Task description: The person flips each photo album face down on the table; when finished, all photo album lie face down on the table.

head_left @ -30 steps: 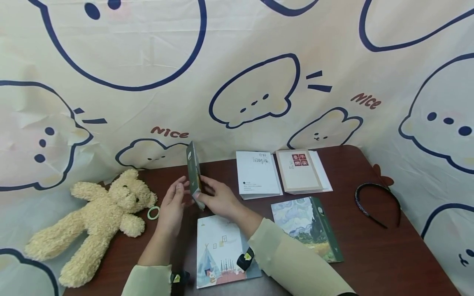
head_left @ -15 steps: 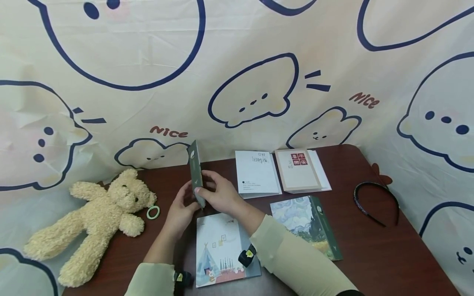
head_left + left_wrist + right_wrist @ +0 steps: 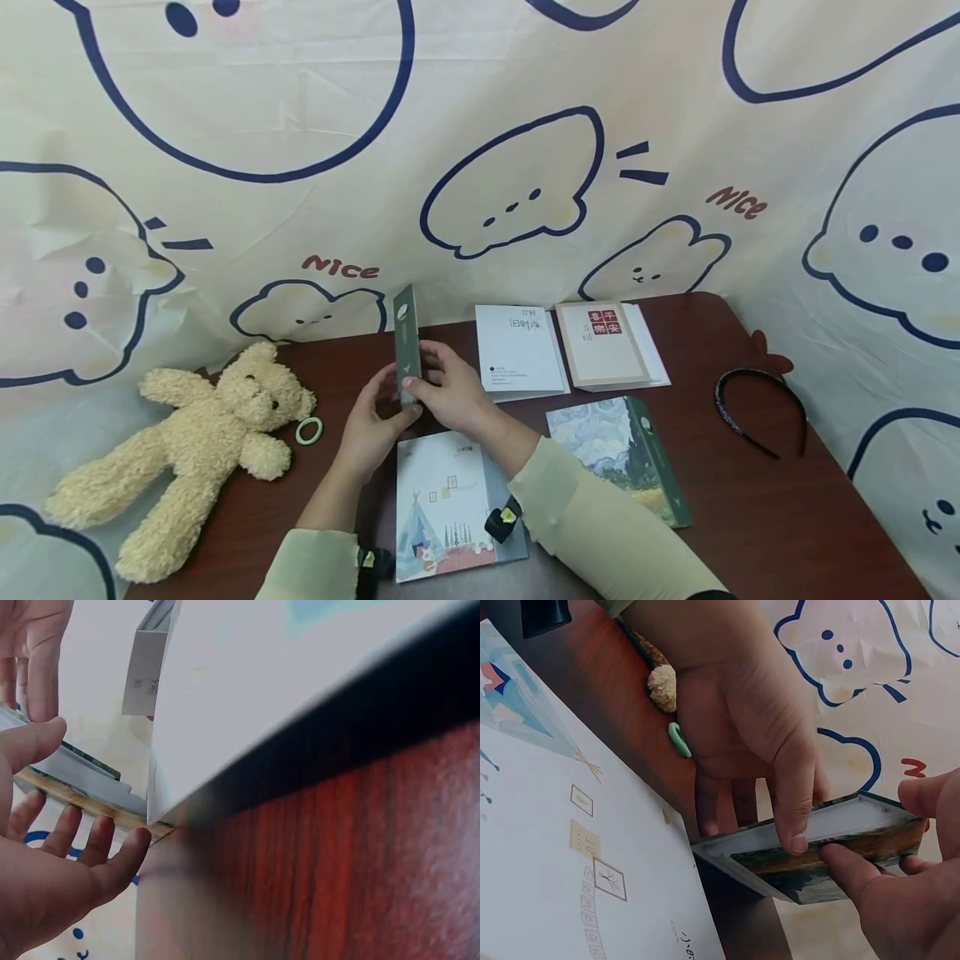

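Observation:
A book (image 3: 407,342) with a dark green spine stands upright between both hands, spine towards the head camera. My left hand (image 3: 375,425) grips its lower end, thumb at the spine's bottom and fingers along the left cover. From the right, my right hand (image 3: 453,387) holds it with the thumb on the spine and fingers behind. The right wrist view shows the book's painted cover (image 3: 802,881) and white inside. Below the hands lies a white booklet (image 3: 442,508) with a tent drawing.
A teddy bear (image 3: 198,458) lies left, beside a pale green ring (image 3: 308,431). At the back stand a white booklet (image 3: 517,350) and a beige one (image 3: 603,346) with red print. A painted-cover book (image 3: 618,458) and a black headband (image 3: 723,404) lie right.
The book has shifted a little right, its spine turning more towards the head camera. My left fingers and thumb, spread beside it at first, have closed on its lower end.

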Tool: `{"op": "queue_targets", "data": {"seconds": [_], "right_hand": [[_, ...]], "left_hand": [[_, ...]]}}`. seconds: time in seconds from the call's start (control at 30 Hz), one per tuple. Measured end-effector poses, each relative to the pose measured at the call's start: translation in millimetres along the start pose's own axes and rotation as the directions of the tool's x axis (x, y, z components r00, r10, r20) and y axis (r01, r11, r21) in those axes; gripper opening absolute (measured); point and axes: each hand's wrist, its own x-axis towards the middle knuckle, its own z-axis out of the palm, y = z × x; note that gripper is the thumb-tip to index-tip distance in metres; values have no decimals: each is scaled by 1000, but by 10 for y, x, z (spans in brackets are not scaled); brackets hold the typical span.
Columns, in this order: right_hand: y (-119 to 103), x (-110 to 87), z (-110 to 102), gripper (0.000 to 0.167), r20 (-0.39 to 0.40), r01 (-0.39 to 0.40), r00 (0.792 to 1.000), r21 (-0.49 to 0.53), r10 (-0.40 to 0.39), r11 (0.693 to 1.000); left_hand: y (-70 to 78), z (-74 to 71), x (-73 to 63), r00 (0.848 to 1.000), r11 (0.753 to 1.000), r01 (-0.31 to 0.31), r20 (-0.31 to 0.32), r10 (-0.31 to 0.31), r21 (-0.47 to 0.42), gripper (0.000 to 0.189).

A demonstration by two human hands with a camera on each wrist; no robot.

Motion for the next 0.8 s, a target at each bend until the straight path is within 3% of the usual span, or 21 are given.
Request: {"op": "queue_targets", "data": {"seconds": [0.23,0.47,0.8], "right_hand": [[35,-24,20,73,1,-10,1000,76,10,997],[91,-25,44,79,-2,-52,999,232,54,971],[217,15,41,81,-9,-99,994,327,107,940]], "left_hand": [[-17,-40,-15,1000,993,13,2,-14,118,79],[-28,-76,-2,1000,989,12,15,-15,144,81],[-66,-115,33,1000,977,22,14,-26,213,74]]}}
